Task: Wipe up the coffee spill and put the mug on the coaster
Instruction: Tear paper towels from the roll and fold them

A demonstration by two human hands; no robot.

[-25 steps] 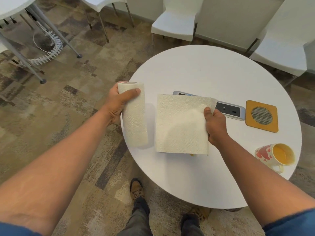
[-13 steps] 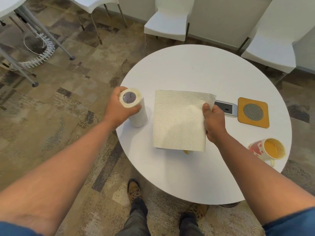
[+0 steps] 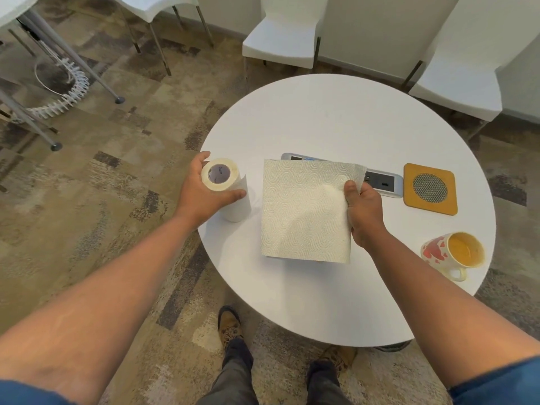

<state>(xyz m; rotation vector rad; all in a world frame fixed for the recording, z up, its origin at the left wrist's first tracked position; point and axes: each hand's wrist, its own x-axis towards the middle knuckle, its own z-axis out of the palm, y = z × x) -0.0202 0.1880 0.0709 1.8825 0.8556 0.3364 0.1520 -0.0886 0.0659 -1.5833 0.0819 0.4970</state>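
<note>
Mug (image 3: 451, 252), heart-patterned, yellow inside, stands upright near the right edge of the round white desk (image 3: 336, 118), apart from the coaster (image 3: 430, 188). Coaster: orange square with a grey mesh disc, lying flat beyond the mug, just beside a grey power strip (image 3: 382, 181). Paper towel sheet (image 3: 304, 211), pinched at its right edge by the right hand (image 3: 362, 213), hangs over mid-desk. Towel roll (image 3: 228, 190), upright at the desk's left edge, gripped by the left hand (image 3: 201, 191).
</note>
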